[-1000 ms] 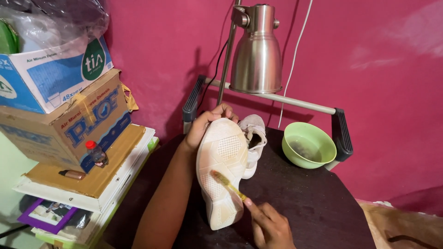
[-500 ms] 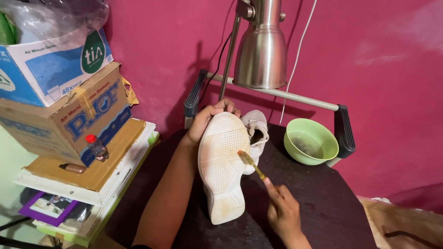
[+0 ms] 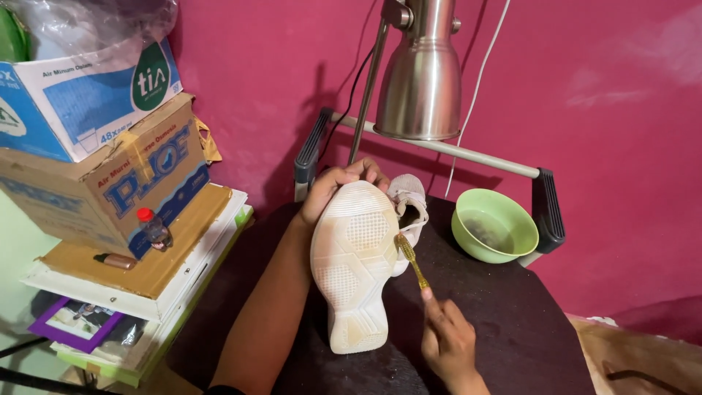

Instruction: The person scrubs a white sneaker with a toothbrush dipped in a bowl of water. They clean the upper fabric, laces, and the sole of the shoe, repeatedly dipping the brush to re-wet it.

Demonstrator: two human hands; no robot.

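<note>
On a dark surface [image 3: 512, 336] against a pink wall, the left hand [image 3: 340, 186] grips a white sneaker [image 3: 358, 271], sole up. The right hand [image 3: 446, 340] pinches a toothbrush [image 3: 411, 260], bristles at the sole's right edge, near a green bowl [image 3: 494, 227].

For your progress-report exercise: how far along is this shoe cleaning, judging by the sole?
Done: nothing looks finished; the sole shows yellowish grime at heel and middle. In hand: the left hand props the shoe while the right hand sets a toothbrush at its edge. Left: most of the sole; the green bowl stands nearby.

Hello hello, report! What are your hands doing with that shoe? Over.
Left hand grips white shoe, sole up. Right hand holds toothbrush, bristles at sole edge. Green bowl beside, nothing blocking.
</note>
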